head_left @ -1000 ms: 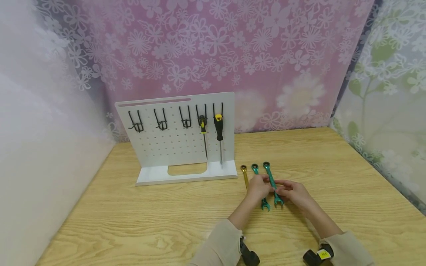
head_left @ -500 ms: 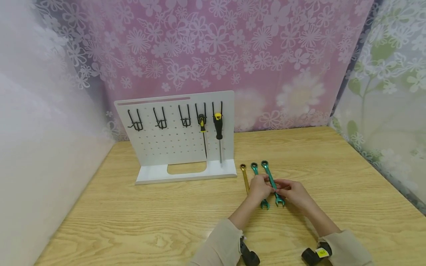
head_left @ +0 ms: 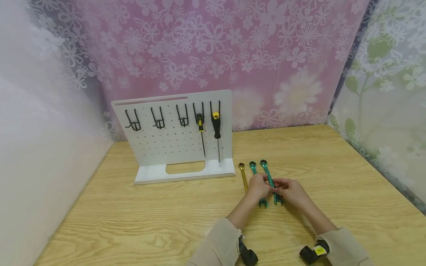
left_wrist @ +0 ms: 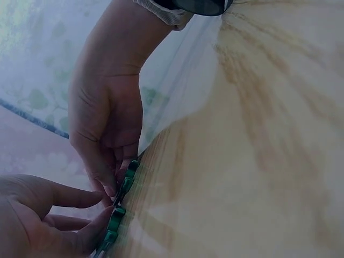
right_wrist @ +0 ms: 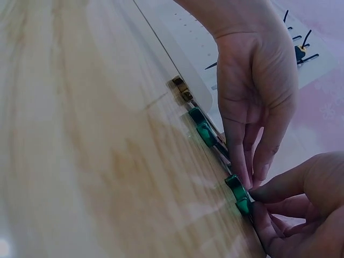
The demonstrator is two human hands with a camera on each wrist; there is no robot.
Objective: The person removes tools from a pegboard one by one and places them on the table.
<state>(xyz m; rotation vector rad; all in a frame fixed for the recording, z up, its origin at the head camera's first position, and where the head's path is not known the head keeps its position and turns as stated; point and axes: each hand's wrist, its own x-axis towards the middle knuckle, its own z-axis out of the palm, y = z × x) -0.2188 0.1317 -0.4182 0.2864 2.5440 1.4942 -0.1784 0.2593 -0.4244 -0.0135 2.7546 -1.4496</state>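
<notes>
Three ratcheting combination wrenches lie side by side on the wooden table: a gold wrench point(head_left: 244, 179) on the left, a middle green wrench point(head_left: 253, 167) and a right green wrench point(head_left: 267, 173). My left hand point(head_left: 259, 187) reaches across the middle one, hiding part of its shaft, and pinches the right green wrench between thumb and fingers. From the other side, my right hand point(head_left: 293, 192) pinches that same shaft. In the right wrist view, both hands' fingertips meet close to the open end of the right green wrench point(right_wrist: 236, 193), low over the tabletop.
Behind and left of the wrenches stands a white pegboard point(head_left: 156, 144) with several black hooks. Two of these carry a small screwdriver point(head_left: 201, 127) and a larger black-and-yellow screwdriver point(head_left: 216, 127). Floral cloth point(head_left: 199, 44) hangs behind the table.
The right green wrench has turned slightly, its ring end shifting left towards the middle one. Both hands keep their place on it. The head view has shifted a little.
</notes>
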